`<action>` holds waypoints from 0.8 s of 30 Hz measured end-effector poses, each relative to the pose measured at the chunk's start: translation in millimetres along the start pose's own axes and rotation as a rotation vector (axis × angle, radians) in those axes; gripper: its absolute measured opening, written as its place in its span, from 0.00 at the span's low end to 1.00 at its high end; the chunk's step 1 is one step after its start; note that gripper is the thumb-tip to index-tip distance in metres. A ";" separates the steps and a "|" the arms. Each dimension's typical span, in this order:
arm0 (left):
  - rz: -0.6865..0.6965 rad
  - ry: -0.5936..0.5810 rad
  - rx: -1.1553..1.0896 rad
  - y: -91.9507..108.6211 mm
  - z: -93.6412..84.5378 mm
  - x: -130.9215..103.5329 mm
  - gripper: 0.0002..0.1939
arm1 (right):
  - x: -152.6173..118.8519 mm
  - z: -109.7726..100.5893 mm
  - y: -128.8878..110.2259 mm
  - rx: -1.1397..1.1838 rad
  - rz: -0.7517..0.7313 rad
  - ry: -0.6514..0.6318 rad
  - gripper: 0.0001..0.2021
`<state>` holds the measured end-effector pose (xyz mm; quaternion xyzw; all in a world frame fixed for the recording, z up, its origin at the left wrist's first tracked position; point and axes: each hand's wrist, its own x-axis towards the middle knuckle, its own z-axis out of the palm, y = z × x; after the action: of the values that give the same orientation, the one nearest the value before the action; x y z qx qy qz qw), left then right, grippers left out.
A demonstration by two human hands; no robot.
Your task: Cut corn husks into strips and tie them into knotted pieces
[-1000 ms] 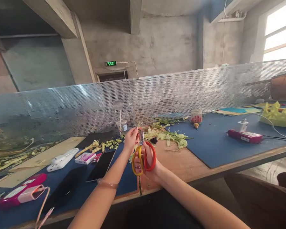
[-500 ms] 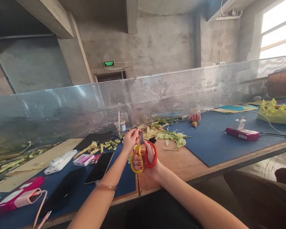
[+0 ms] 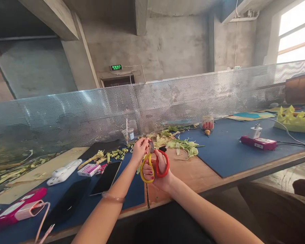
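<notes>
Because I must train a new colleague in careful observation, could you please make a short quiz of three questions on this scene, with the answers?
1. Multiple choice. What does the person's right hand hold?
A) a phone
B) scissors
C) a power strip

2. True or false? As the camera sees it, the jar stands to the left of the plastic cup.

3. Fill the gap. The scissors have one red handle and one ____ handle.

Key:
1. B, scissors.
2. False: the jar stands to the right of the plastic cup.
3. Yellow.
</notes>
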<state>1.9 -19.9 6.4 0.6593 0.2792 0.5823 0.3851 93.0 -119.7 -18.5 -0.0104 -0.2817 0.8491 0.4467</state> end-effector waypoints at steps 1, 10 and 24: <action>0.001 0.002 0.000 0.0 -0.2 0.2 0.13 | 0.3 -1.0 0.3 0.007 0.002 -0.007 0.28; -0.002 -0.006 -0.007 -1.5 -0.7 0.9 0.13 | -3.0 3.3 -0.2 -0.017 -0.004 0.024 0.28; 0.010 0.004 -0.016 -1.7 -0.8 1.1 0.12 | -2.0 -0.7 0.4 -0.065 -0.017 -0.023 0.29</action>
<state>1.4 -18.0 5.7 0.6564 0.2719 0.5876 0.3871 94.1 -121.1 -19.7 -0.0129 -0.3145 0.8357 0.4501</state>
